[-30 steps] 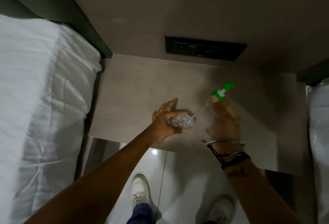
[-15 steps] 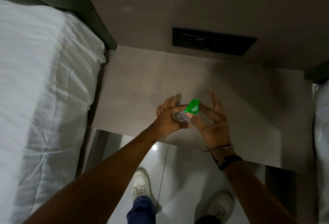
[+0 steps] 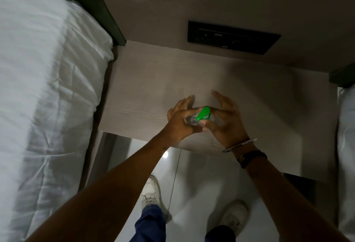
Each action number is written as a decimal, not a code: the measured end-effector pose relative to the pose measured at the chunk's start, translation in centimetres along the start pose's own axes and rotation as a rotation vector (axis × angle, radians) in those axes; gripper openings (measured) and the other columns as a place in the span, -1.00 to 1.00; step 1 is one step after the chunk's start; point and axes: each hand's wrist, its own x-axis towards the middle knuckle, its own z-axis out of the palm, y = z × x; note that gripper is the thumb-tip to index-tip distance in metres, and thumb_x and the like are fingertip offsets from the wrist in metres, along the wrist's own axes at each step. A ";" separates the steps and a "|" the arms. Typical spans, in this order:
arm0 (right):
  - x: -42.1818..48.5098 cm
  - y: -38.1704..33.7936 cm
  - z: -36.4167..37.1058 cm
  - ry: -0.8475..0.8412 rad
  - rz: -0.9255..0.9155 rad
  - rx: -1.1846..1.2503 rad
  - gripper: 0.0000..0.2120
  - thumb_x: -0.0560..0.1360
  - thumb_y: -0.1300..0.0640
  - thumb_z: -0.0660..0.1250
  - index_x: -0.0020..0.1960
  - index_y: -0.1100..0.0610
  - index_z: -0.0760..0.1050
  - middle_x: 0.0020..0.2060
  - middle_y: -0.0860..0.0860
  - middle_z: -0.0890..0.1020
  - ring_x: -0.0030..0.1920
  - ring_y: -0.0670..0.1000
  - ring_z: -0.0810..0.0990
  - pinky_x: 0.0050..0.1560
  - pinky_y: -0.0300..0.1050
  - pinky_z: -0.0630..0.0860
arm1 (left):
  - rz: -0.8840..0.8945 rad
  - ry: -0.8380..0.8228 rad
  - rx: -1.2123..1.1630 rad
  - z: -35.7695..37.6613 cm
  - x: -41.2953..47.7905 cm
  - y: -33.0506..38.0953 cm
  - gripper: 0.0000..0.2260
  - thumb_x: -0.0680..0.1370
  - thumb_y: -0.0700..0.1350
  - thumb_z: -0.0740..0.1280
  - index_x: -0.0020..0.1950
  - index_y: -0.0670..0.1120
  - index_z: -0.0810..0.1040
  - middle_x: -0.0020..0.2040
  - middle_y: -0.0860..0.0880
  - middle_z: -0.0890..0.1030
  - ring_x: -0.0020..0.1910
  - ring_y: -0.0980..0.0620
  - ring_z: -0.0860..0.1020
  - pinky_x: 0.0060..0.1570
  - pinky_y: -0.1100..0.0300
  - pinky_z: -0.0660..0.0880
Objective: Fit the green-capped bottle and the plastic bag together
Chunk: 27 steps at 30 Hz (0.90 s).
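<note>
A small clear bottle (image 3: 216,120) with a green pump cap (image 3: 203,114) is held between both hands above the front edge of a pale wooden bedside table (image 3: 153,80). My left hand (image 3: 181,121) grips the bottle's body from the left. My right hand (image 3: 225,121) pinches the green cap with thumb and a finger, its other fingers spread upward. Most of the bottle is hidden by the hands.
A bed with white sheets (image 3: 48,88) fills the left side. Another white bed edge (image 3: 346,136) is at the right. A black switch panel (image 3: 233,37) is set in the wall behind the table. Shiny floor and white shoes (image 3: 150,191) lie below.
The green pump, held out to the right with its tube outside the bottle a second ago, now sits on the bottle's mouth. My right hand came in to the bottle.
</note>
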 end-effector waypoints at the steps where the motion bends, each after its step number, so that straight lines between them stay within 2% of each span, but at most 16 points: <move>1: 0.2 -0.2 0.1 0.019 0.003 -0.031 -0.73 0.31 0.14 0.54 -0.02 0.15 0.64 0.40 0.16 0.40 0.39 0.26 0.30 0.35 0.34 0.27 | -0.004 -0.007 0.015 -0.1 0.1 0.1 -0.41 0.28 0.01 0.54 0.29 0.07 0.48 0.56 0.03 0.12 0.54 0.00 -0.04 0.46 -0.01 -0.13; 4: 0.2 -0.6 0.6 0.109 0.086 -0.102 -0.58 0.18 0.02 0.61 -0.06 0.16 0.59 0.37 0.17 0.43 0.38 0.24 0.33 0.30 0.34 0.32 | 0.005 -0.028 0.074 -0.3 0.2 0.0 -0.45 0.31 -0.01 0.52 0.27 -0.01 0.50 0.57 0.00 0.10 0.54 -0.04 -0.04 0.49 -0.11 -0.10; 7: -0.3 -0.4 0.8 0.086 0.123 -0.029 -0.29 0.12 -0.10 0.62 0.18 0.09 0.47 0.44 0.19 0.31 0.43 0.21 0.28 0.38 0.27 0.30 | 0.027 -0.049 0.100 -0.4 0.2 -0.5 -0.52 0.36 -0.02 0.49 0.26 -0.01 0.51 0.57 -0.01 0.07 0.55 -0.05 -0.06 0.49 -0.15 -0.11; 8: -0.5 -0.2 0.8 0.050 0.090 0.007 -0.26 0.16 -0.08 0.61 0.25 0.07 0.44 0.46 0.19 0.28 0.44 0.20 0.26 0.39 0.26 0.29 | 0.034 -0.047 0.093 -0.4 0.2 -0.6 -0.52 0.35 -0.01 0.49 0.25 0.00 0.51 0.57 -0.01 0.07 0.55 -0.05 -0.06 0.48 -0.14 -0.11; 9: -0.7 0.0 0.7 0.029 0.044 0.034 -0.35 0.22 -0.01 0.59 0.25 0.07 0.46 0.46 0.19 0.29 0.44 0.21 0.26 0.40 0.29 0.28 | 0.037 -0.037 0.080 -0.3 0.2 -0.6 -0.51 0.33 -0.01 0.51 0.24 0.01 0.52 0.57 0.00 0.08 0.55 -0.04 -0.05 0.48 -0.15 -0.11; 11: -0.7 0.3 0.6 0.057 -0.005 0.029 -0.61 0.29 0.15 0.55 0.10 0.11 0.59 0.40 0.18 0.40 0.38 0.25 0.33 0.33 0.37 0.31 | 0.042 -0.016 0.059 -0.2 0.2 -0.4 -0.47 0.28 0.03 0.53 0.22 0.03 0.54 0.56 0.00 0.11 0.54 -0.05 -0.04 0.48 -0.15 -0.10; 12: -0.6 0.4 0.7 0.083 0.011 0.012 -0.66 0.28 0.16 0.56 0.04 0.13 0.62 0.36 0.17 0.45 0.36 0.25 0.36 0.29 0.38 0.33 | 0.050 -0.011 0.050 -0.1 0.2 -0.4 -0.45 0.27 0.04 0.53 0.23 0.07 0.52 0.56 0.00 0.12 0.54 -0.05 -0.03 0.48 -0.15 -0.10; 13: -0.4 0.2 0.9 0.111 0.046 -0.011 -0.65 0.26 0.11 0.58 0.00 0.14 0.62 0.33 0.15 0.48 0.34 0.24 0.38 0.28 0.36 0.34 | 0.058 -0.009 0.044 0.0 0.2 -0.4 -0.44 0.27 0.04 0.53 0.25 0.14 0.49 0.56 0.00 0.12 0.54 -0.06 -0.03 0.47 -0.15 -0.11; 15: 0.0 -0.1 1.2 0.148 0.110 -0.048 -0.51 0.18 -0.04 0.61 0.01 0.15 0.56 0.34 0.14 0.46 0.35 0.19 0.38 0.33 0.28 0.36 | 0.069 -0.016 0.060 -0.1 0.3 -0.6 -0.43 0.30 0.04 0.51 0.26 0.23 0.42 0.56 0.00 0.10 0.54 -0.06 -0.04 0.45 -0.13 -0.13; 17: 0.1 -0.2 1.3 0.097 0.121 0.007 -0.32 0.14 -0.11 0.61 0.17 0.11 0.48 0.42 0.15 0.35 0.40 0.17 0.31 0.38 0.13 0.30 | 0.066 -0.027 0.081 -0.2 0.3 -0.8 -0.44 0.32 0.05 0.49 0.29 0.21 0.43 0.57 0.00 0.08 0.54 -0.06 -0.06 0.44 -0.11 -0.14; 18: 0.1 -0.1 1.2 0.061 0.097 0.047 -0.30 0.17 -0.07 0.60 0.22 0.10 0.46 0.44 0.16 0.32 0.42 0.18 0.29 0.38 0.11 0.29 | 0.061 -0.030 0.075 -0.2 0.3 -0.7 -0.43 0.32 0.04 0.50 0.30 0.20 0.43 0.57 0.00 0.08 0.54 -0.06 -0.06 0.44 -0.11 -0.14; 21: 0.0 0.4 1.1 0.061 0.017 0.047 -0.58 0.23 0.19 0.59 0.05 0.23 0.58 0.32 0.22 0.47 0.33 0.28 0.39 0.30 0.33 0.39 | 0.054 -0.042 0.088 -0.3 0.4 -0.4 -0.37 0.28 0.07 0.51 0.30 0.25 0.37 0.57 0.00 0.08 0.55 -0.06 -0.06 0.47 -0.14 -0.12; 22: 0.0 0.5 1.2 0.095 0.015 0.034 -0.58 0.21 0.20 0.60 0.02 0.25 0.58 0.27 0.22 0.52 0.28 0.29 0.43 0.24 0.35 0.42 | 0.053 -0.047 0.100 -0.3 0.4 -0.3 -0.38 0.29 0.08 0.51 0.30 0.25 0.37 0.57 0.01 0.08 0.55 -0.05 -0.06 0.47 -0.15 -0.11; 25: 0.2 -0.2 1.7 0.166 0.101 -0.022 -0.35 0.11 0.04 0.65 0.09 0.25 0.50 0.21 0.22 0.54 0.24 0.25 0.47 0.21 0.32 0.45 | 0.055 -0.059 0.092 -0.3 0.4 -0.5 -0.41 0.31 0.06 0.50 0.31 0.17 0.43 0.57 0.01 0.07 0.55 -0.04 -0.07 0.48 -0.15 -0.11; 27: 0.1 -0.4 2.0 0.152 0.156 -0.003 -0.25 0.08 -0.04 0.66 0.14 0.22 0.46 0.28 0.22 0.48 0.30 0.22 0.43 0.29 0.29 0.42 | 0.060 -0.058 0.095 -0.4 0.4 -0.7 -0.44 0.34 0.06 0.49 0.32 0.17 0.43 0.57 0.01 0.06 0.55 -0.05 -0.08 0.48 -0.16 -0.12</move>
